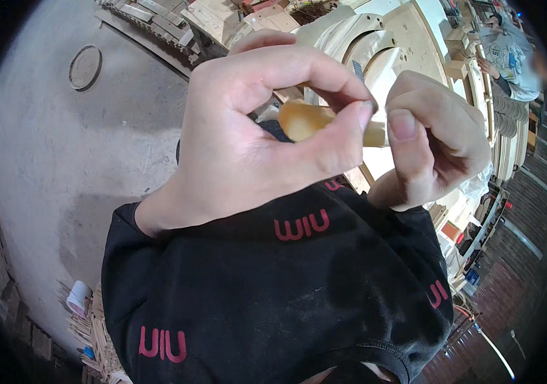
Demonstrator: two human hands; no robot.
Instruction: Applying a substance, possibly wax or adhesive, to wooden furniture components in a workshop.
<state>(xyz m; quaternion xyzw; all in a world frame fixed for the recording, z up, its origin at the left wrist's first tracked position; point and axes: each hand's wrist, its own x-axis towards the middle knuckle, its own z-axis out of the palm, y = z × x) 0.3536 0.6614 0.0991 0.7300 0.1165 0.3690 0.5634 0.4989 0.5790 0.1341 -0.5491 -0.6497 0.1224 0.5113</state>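
Note:
My left hand (241, 144) pinches a short, curved tan piece (302, 120) between thumb and index finger, its rounded yellowish end showing inside the curl of my fingers. My right hand (436, 134) grips the paler far end of the piece, fingers folded and thumb pressed against them. The piece is held up in front of my dark shirt (273, 275), above pale wooden parts; what it is made of I cannot make out.
Stacked curved wooden boards (350, 32) lie behind my hands. A co-worker (510, 57) is at the upper right. At left, a ring (85, 68) lies on the concrete floor (43, 160); a white bucket (79, 296) stands beside wooden offcuts (104, 339). Planks (148, 25) are piled at the top.

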